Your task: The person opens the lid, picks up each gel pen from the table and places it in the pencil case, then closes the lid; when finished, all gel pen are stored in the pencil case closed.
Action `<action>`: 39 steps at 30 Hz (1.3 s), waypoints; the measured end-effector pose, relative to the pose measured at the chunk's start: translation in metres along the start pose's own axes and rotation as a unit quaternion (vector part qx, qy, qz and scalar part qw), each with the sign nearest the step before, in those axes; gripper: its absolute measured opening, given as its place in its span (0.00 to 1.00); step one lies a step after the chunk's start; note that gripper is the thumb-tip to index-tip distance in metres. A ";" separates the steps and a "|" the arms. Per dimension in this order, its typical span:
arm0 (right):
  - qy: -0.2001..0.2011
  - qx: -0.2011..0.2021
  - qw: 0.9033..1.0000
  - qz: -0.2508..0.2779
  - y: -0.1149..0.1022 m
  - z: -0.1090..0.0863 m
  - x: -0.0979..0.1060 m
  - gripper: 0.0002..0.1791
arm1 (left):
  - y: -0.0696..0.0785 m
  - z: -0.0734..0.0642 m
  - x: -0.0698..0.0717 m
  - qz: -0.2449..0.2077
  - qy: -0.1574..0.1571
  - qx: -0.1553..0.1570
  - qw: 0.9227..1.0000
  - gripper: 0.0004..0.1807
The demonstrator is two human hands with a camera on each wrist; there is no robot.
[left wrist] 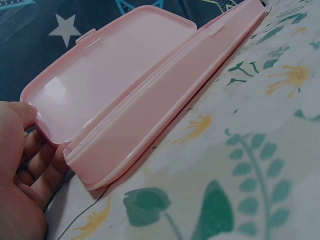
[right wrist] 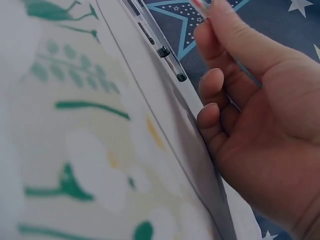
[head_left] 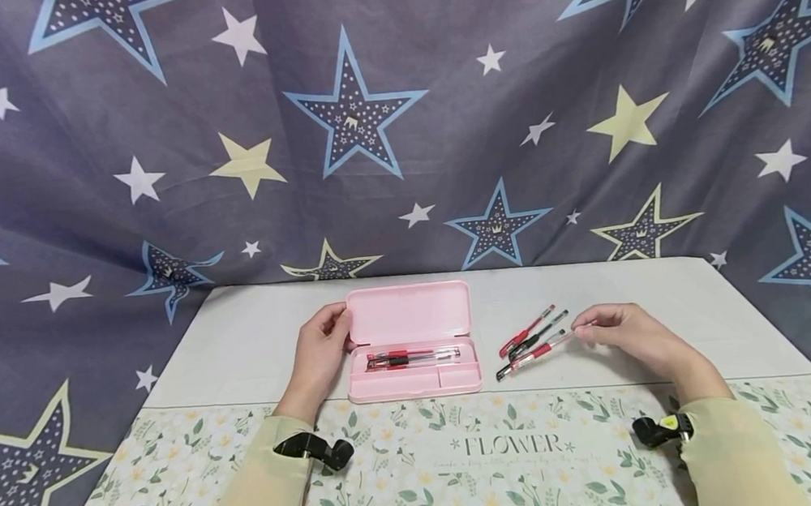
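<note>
- Clock referred to head view, centred on pencil case, 12 pointing away from person.
- Can read "FLOWER" in dark capitals (head_left: 518, 444) at 4 o'clock, printed on floral table cover (head_left: 205, 451); flower-like mark at either end of word.
- Below that, thin line of script, too small to make out. Cannot read any print on pens.
- Recorded one pink plastic pencil case (head_left: 394, 386), standing open on table, hinged lid (head_left: 409, 314) raised along 12 o'clock side.
- Divided inside: one long compartment across 12 o'clock half; longer front compartment at 7 o'clock; small square-cornered one (head_left: 459, 376) at 4 o'clock.
- In long 12 o'clock compartment: red and black clear-barrelled gel pens (head_left: 413, 357), lying lengthwise side by side. Exact number unclear.
- At 3 o'clock, outside case: red gel pen (head_left: 526, 332) and black gel pen (head_left: 534, 340), lying slantwise close together on table.
- Left hand (head_left: 317, 355) at 9 o'clock: gripping lid by its 9 o'clock edge, thumb on inner face, fingers behind.
- Right hand (head_left: 641, 336) at 3 o'clock, beyond loose pens: pinching one end of red-gripped gel pen (head_left: 541, 350) between thumb and forefinger. Cannot tell about contact between pen's far end and table.
- Behind table, at 12: star-patterned curtain (head_left: 435, 177).
</note>
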State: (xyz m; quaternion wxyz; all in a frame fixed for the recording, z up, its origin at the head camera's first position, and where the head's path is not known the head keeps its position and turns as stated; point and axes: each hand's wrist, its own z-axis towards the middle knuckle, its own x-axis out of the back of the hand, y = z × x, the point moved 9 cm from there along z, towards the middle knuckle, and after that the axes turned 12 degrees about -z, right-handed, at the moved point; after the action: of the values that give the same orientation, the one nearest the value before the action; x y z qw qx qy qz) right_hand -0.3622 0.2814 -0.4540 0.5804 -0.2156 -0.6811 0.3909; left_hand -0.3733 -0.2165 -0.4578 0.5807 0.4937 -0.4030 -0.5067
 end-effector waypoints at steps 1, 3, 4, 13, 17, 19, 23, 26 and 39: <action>0.003 0.000 1.000 0.003 0.000 0.000 0.000 0.18 | 0.000 0.000 0.000 0.001 0.000 0.000 1.000 0.15; 0.007 -0.001 1.000 0.013 -0.002 0.001 -0.001 0.19 | 0.001 -0.001 0.000 0.004 0.000 0.000 1.000 0.15; 0.007 -0.002 1.000 0.019 -0.003 0.001 -0.002 0.20 | 0.001 -0.001 0.001 0.005 0.001 0.000 1.000 0.15; 0.001 0.014 0.999 0.042 -0.018 0.008 -0.011 0.23 | 0.001 -0.001 0.000 0.004 0.004 0.005 1.000 0.14; -0.005 0.027 0.998 0.049 -0.029 0.012 -0.016 0.23 | 0.001 -0.001 -0.001 0.001 0.004 0.006 1.000 0.14; -0.009 0.032 0.998 0.052 -0.034 0.014 -0.019 0.23 | 0.002 -0.001 -0.001 0.001 0.005 0.006 1.000 0.14; -0.012 0.033 0.998 0.043 -0.044 0.016 -0.027 0.22 | 0.002 -0.002 -0.001 0.003 0.004 0.004 1.000 0.14; -0.013 0.033 0.999 0.036 -0.050 0.017 -0.032 0.21 | 0.002 -0.001 -0.001 0.001 0.004 0.004 1.000 0.14; -0.056 0.059 0.996 0.043 -0.085 0.025 -0.062 0.23 | 0.002 -0.001 0.000 0.010 0.005 0.010 1.000 0.15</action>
State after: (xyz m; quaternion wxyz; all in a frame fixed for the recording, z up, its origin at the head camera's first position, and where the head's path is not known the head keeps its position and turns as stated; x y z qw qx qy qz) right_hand -0.3580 0.1765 -0.4264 0.5355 -0.1875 -0.6786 0.4665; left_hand -0.3717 -0.2159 -0.4563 0.5827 0.4984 -0.4098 -0.4941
